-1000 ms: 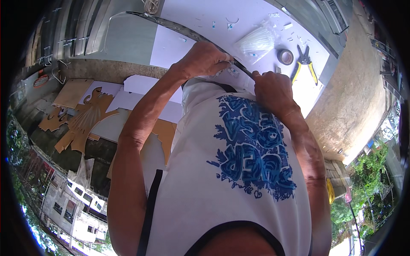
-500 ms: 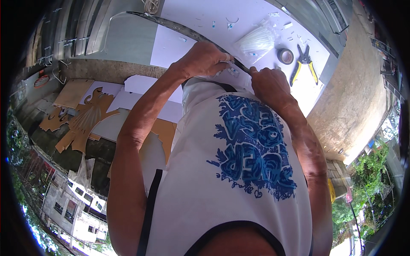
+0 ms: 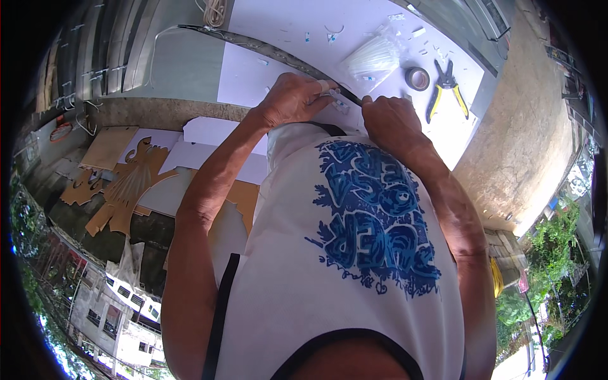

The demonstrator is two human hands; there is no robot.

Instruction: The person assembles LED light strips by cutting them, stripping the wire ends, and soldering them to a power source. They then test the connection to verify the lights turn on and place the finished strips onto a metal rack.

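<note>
White worktop (image 3: pixel 272 19) — clear bag of thin white strips (image 3: pixel 372 62), dark tape roll (image 3: pixel 410 76), yellow-handled pliers (image 3: pixel 447 83), small scraps (image 3: pixel 418 31).

Single head-worn fisheye, looking steeply down the wearer's front: shirt (image 3: pixel 285 253) nearest, hands (image 3: pixel 292 99) farther off, surface (image 3: pixel 278 22) beyond.

2 hands (image 3: pixel 291 100) at dark strip (image 3: pixel 272 53), pliers (image 3: pixel 446 83)

From here, the strip (image 3: pixel 285 58) running through the grip looks black, mottled grey toward its far-left end, against a white sheet (image 3: pixel 272 19). Right of the grip, yellow and black mark the pliers (image 3: pixel 434 103); nearer the person, swirling blue patterns a black-trimmed white tank top (image 3: pixel 285 253).
</note>
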